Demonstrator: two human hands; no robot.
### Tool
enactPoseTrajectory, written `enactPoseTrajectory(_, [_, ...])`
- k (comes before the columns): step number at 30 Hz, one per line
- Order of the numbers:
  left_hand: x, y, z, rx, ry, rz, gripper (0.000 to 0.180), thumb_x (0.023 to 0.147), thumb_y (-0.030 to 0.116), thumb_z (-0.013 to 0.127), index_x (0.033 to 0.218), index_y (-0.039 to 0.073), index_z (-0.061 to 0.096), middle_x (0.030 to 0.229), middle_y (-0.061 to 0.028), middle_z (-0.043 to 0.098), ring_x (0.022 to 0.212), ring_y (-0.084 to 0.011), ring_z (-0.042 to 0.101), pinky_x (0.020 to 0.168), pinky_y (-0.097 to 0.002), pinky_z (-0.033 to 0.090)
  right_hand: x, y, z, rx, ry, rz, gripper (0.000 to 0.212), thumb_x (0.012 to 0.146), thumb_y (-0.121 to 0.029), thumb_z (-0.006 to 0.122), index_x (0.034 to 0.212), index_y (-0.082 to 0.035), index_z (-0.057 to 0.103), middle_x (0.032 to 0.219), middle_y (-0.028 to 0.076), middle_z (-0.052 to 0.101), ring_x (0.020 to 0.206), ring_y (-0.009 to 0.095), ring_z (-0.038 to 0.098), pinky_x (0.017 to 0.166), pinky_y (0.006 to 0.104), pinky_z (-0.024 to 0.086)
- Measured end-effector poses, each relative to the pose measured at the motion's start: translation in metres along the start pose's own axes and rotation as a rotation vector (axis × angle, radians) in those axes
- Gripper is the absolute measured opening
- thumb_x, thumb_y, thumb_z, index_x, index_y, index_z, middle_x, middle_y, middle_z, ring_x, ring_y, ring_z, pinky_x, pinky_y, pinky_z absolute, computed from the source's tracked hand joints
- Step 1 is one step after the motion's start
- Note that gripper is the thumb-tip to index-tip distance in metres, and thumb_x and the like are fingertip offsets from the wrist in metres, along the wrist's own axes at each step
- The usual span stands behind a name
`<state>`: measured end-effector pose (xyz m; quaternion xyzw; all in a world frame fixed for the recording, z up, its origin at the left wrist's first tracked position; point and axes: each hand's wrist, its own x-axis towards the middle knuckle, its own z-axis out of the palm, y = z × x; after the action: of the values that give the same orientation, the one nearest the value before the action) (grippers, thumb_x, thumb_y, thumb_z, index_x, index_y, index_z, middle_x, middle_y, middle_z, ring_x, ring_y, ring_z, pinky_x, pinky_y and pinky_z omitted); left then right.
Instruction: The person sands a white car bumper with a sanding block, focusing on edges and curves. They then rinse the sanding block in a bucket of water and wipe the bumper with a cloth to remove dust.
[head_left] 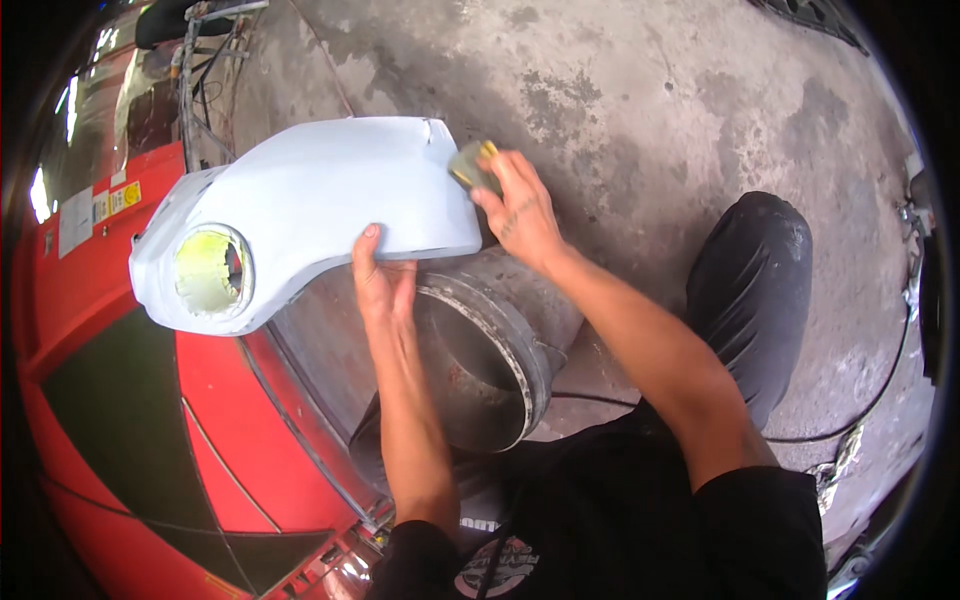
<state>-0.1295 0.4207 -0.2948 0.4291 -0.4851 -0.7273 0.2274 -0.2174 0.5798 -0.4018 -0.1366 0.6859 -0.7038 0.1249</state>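
Note:
A pale, grey-white curved car body panel [360, 180] reaches across the left half of the view. Near its left end is a round hole edged in grey, with torn yellow-green material [205, 268] showing in it. My left hand [384, 285] grips the panel's lower edge, thumb on top and the other fingers partly hidden beneath. At the panel's right end, my right hand [522, 208] pinches a small grey-green sanding block [472, 170] with a yellow side. The block is smeared by motion and lies against or just beside the panel's edge; which one I cannot tell.
An open dark bucket [455, 370] lies tipped below the panel. Close on the left stands a red car body [230, 430], with a metal frame [190, 70] behind it. A black cable [870, 400] runs over the stained concrete floor [620, 90] on the right.

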Motion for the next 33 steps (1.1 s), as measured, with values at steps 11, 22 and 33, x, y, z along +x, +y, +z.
enactPoseTrajectory(11, [-0.002, -0.001, -0.011, 0.024, 0.024, -0.005, 0.060, 0.085, 0.021, 0.077, 0.136, 0.004, 0.051, 0.137, -0.0113, 0.058, 0.130, -0.0325, 0.055, 0.113, -0.0535, 0.044, -0.019, 0.001, -0.008, -0.085, -0.080, -0.023, 0.038, 0.090, -0.006, 0.072, 0.125, 0.001, 0.059, 0.128, 0.022, 0.057, 0.122, 0.042, 0.057, 0.102, 0.0469, 0.049])
enactPoseTrajectory(22, [-0.001, 0.003, -0.005, 0.020, -0.017, -0.011, 0.059, 0.085, 0.022, 0.077, 0.136, 0.003, 0.052, 0.137, -0.0112, 0.059, 0.130, -0.0314, 0.056, 0.114, -0.0511, 0.044, -0.050, 0.004, -0.005, -0.131, -0.073, -0.126, 0.037, 0.090, -0.007, 0.073, 0.124, -0.001, 0.061, 0.130, 0.023, 0.056, 0.123, 0.042, 0.056, 0.105, 0.0472, 0.047])
enactPoseTrajectory(33, [-0.001, -0.006, -0.010, -0.014, 0.051, -0.003, 0.061, 0.086, 0.014, 0.075, 0.139, -0.001, 0.050, 0.137, -0.0145, 0.059, 0.129, -0.0337, 0.057, 0.112, -0.0543, 0.047, -0.049, -0.005, 0.001, -0.017, 0.009, -0.083, 0.034, 0.089, -0.006, 0.071, 0.121, 0.001, 0.060, 0.118, 0.020, 0.059, 0.113, 0.042, 0.060, 0.096, 0.0466, 0.050])
